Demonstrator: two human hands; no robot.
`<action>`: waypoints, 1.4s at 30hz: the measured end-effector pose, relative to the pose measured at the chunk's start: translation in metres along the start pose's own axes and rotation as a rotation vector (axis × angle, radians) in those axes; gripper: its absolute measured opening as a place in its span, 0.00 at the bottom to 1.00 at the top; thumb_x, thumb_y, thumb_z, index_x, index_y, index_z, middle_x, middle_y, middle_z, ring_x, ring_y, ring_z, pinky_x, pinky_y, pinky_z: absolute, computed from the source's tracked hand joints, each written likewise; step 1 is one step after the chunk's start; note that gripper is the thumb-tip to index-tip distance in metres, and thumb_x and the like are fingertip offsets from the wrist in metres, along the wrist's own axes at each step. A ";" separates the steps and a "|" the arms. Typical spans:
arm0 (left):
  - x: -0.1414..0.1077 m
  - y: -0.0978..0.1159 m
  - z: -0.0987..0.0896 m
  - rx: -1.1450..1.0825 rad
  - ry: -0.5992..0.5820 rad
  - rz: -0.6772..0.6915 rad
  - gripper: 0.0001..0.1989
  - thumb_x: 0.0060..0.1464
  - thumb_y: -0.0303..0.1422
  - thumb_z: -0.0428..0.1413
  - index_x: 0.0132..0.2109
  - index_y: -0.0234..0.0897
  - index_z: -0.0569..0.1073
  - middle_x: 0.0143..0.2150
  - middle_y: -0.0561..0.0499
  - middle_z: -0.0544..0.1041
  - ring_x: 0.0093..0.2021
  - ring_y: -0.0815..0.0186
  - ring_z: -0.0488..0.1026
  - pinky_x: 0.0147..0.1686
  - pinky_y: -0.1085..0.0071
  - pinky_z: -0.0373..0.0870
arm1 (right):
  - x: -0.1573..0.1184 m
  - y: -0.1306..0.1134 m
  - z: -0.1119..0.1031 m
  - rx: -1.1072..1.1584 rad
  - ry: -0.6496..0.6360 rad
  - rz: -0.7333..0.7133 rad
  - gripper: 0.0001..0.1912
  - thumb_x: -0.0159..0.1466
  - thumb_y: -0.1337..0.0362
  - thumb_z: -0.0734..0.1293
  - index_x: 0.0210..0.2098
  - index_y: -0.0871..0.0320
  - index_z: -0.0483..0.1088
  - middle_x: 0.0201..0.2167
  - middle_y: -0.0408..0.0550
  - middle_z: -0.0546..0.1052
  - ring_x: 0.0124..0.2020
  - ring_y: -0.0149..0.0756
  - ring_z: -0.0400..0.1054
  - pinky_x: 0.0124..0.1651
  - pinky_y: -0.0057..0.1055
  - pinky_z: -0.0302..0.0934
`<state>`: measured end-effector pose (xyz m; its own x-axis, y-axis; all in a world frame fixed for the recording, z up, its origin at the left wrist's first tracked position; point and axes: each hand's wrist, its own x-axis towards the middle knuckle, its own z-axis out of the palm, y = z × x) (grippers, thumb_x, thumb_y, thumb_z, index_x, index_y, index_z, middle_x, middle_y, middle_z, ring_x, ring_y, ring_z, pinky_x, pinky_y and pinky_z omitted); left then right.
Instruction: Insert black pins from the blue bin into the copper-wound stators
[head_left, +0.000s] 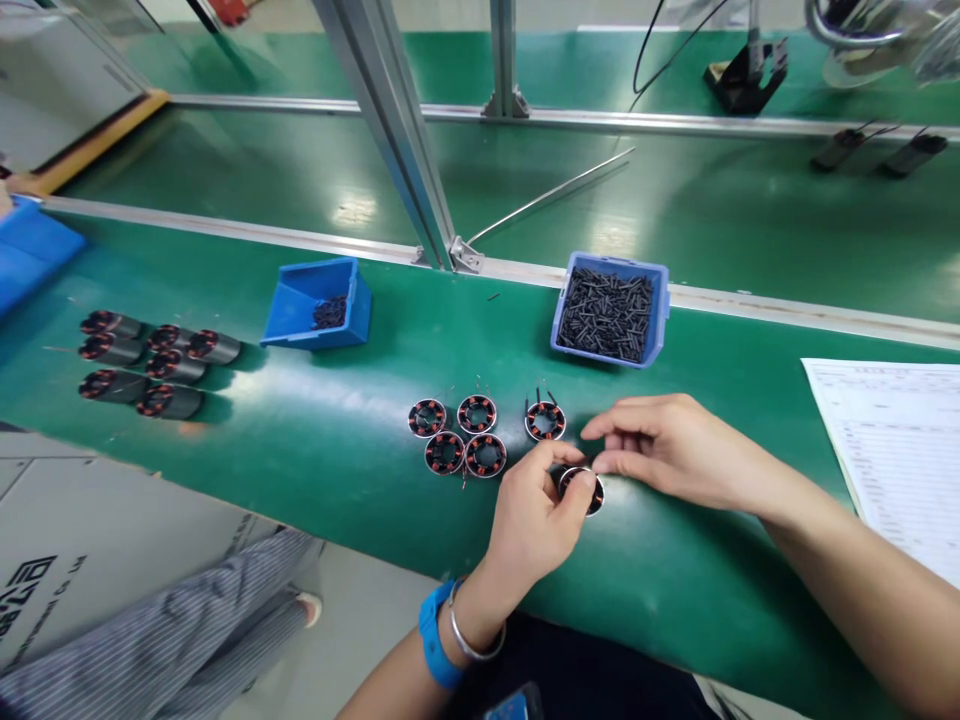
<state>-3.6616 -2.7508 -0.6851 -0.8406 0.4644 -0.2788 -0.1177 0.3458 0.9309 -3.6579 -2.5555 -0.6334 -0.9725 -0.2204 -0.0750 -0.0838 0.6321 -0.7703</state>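
My left hand (536, 515) grips a round motor stator (592, 497) between thumb and fingers, just above the green bench. Close to its right upper edge is my right hand (660, 450), thumb and fingertips near each other; whatever they may pinch is too small to make out. Another stator (545, 421) with black sleeves on its upright wires stands just beyond my left hand. Left of it, several copper-wound stators (485, 455) sit in a cluster. A blue-violet bin (656, 325) full of short black tubes is behind my hands.
A blue bin (289, 310) with a few dark pieces is left of centre. Several stators (174, 366) lie far left. Printed sheets (900, 440) are at the right. A metal post (401, 130) rises behind the bench. A person's striped trouser leg (172, 620) shows lower left.
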 end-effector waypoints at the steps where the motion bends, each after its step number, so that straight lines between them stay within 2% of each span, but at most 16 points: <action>1: -0.001 -0.001 0.000 -0.002 0.003 -0.012 0.07 0.56 0.34 0.57 0.42 0.38 0.71 0.21 0.59 0.68 0.17 0.76 0.58 0.19 0.77 0.54 | 0.000 0.000 -0.001 0.034 0.053 0.021 0.10 0.61 0.58 0.71 0.40 0.55 0.77 0.27 0.43 0.78 0.27 0.31 0.71 0.31 0.27 0.64; 2: -0.002 -0.002 -0.001 -0.015 0.004 -0.019 0.08 0.55 0.33 0.57 0.42 0.38 0.71 0.21 0.59 0.69 0.17 0.76 0.59 0.19 0.77 0.54 | 0.001 -0.001 -0.001 0.073 0.109 0.037 0.12 0.60 0.57 0.71 0.41 0.55 0.77 0.27 0.43 0.79 0.27 0.32 0.72 0.33 0.28 0.66; 4: -0.004 -0.006 -0.002 -0.077 0.020 -0.015 0.07 0.56 0.33 0.57 0.42 0.38 0.69 0.29 0.55 0.75 0.18 0.76 0.63 0.19 0.77 0.58 | 0.002 -0.004 0.001 0.134 0.187 0.031 0.11 0.61 0.57 0.71 0.40 0.55 0.77 0.30 0.44 0.81 0.30 0.33 0.74 0.36 0.28 0.68; 6: -0.007 -0.010 -0.004 -0.149 0.049 -0.014 0.06 0.58 0.34 0.55 0.41 0.37 0.69 0.37 0.51 0.77 0.21 0.74 0.69 0.21 0.77 0.63 | 0.005 -0.008 0.006 0.154 0.179 -0.024 0.07 0.62 0.60 0.70 0.38 0.55 0.77 0.33 0.43 0.81 0.33 0.32 0.75 0.37 0.26 0.69; 11: -0.009 -0.017 -0.005 -0.208 0.063 -0.040 0.09 0.61 0.39 0.54 0.40 0.36 0.69 0.23 0.56 0.71 0.23 0.69 0.74 0.24 0.76 0.68 | 0.011 -0.013 0.025 0.140 0.137 -0.154 0.05 0.64 0.66 0.68 0.37 0.55 0.77 0.34 0.42 0.81 0.35 0.29 0.76 0.39 0.24 0.68; 15: -0.008 -0.019 -0.005 -0.227 0.057 -0.016 0.10 0.61 0.40 0.54 0.40 0.37 0.69 0.22 0.56 0.72 0.22 0.70 0.74 0.22 0.77 0.68 | 0.010 -0.008 0.031 0.107 0.135 -0.187 0.05 0.64 0.66 0.67 0.38 0.55 0.77 0.35 0.43 0.81 0.38 0.32 0.76 0.42 0.26 0.69; 20: -0.008 -0.019 -0.005 -0.226 0.057 -0.018 0.10 0.61 0.40 0.54 0.39 0.37 0.69 0.21 0.56 0.72 0.22 0.70 0.74 0.22 0.78 0.68 | 0.006 -0.002 0.036 0.210 0.156 -0.142 0.05 0.64 0.65 0.69 0.40 0.56 0.76 0.37 0.43 0.82 0.40 0.33 0.77 0.43 0.26 0.72; 25: -0.008 -0.018 -0.005 -0.228 0.055 -0.005 0.10 0.62 0.39 0.53 0.38 0.37 0.68 0.22 0.56 0.72 0.22 0.71 0.73 0.22 0.78 0.67 | 0.003 0.002 0.045 0.271 0.230 -0.205 0.06 0.63 0.67 0.70 0.41 0.55 0.76 0.37 0.41 0.82 0.42 0.34 0.77 0.58 0.35 0.69; 28: -0.008 -0.019 -0.005 -0.239 0.056 0.004 0.10 0.62 0.39 0.53 0.37 0.37 0.68 0.23 0.57 0.71 0.22 0.71 0.73 0.22 0.78 0.67 | 0.002 0.003 0.050 0.247 0.273 -0.271 0.08 0.63 0.69 0.69 0.41 0.54 0.76 0.36 0.40 0.82 0.40 0.32 0.77 0.62 0.40 0.65; 34: -0.008 -0.021 -0.005 -0.220 0.061 0.035 0.09 0.62 0.37 0.53 0.36 0.37 0.68 0.23 0.56 0.72 0.22 0.71 0.71 0.24 0.76 0.67 | 0.001 0.004 0.053 0.063 0.333 -0.451 0.11 0.63 0.73 0.68 0.44 0.56 0.75 0.38 0.41 0.81 0.43 0.31 0.77 0.61 0.34 0.67; 37: -0.013 -0.018 -0.007 -0.125 0.066 0.069 0.08 0.57 0.34 0.57 0.42 0.37 0.69 0.25 0.56 0.73 0.25 0.70 0.72 0.28 0.74 0.69 | 0.003 0.000 0.050 -0.024 0.311 -0.522 0.09 0.64 0.72 0.67 0.44 0.57 0.74 0.38 0.44 0.81 0.44 0.32 0.76 0.58 0.31 0.69; 39: -0.017 -0.015 -0.006 -0.010 0.095 0.111 0.14 0.50 0.31 0.62 0.44 0.36 0.70 0.29 0.54 0.75 0.29 0.69 0.73 0.32 0.73 0.71 | 0.004 -0.004 0.046 -0.061 0.281 -0.488 0.08 0.65 0.71 0.66 0.43 0.58 0.74 0.38 0.46 0.81 0.44 0.33 0.76 0.52 0.28 0.71; 42: -0.022 -0.014 -0.002 0.082 0.151 0.188 0.13 0.45 0.29 0.65 0.38 0.35 0.70 0.35 0.51 0.75 0.32 0.70 0.72 0.34 0.73 0.72 | 0.007 -0.008 0.040 -0.051 0.194 -0.370 0.08 0.65 0.71 0.66 0.43 0.59 0.73 0.36 0.47 0.80 0.37 0.30 0.75 0.40 0.24 0.70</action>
<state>-3.6431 -2.7675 -0.6912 -0.9138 0.4018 -0.0590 0.0858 0.3329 0.9390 -3.6555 -2.5925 -0.6530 -0.8972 -0.2988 0.3253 -0.4413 0.5737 -0.6900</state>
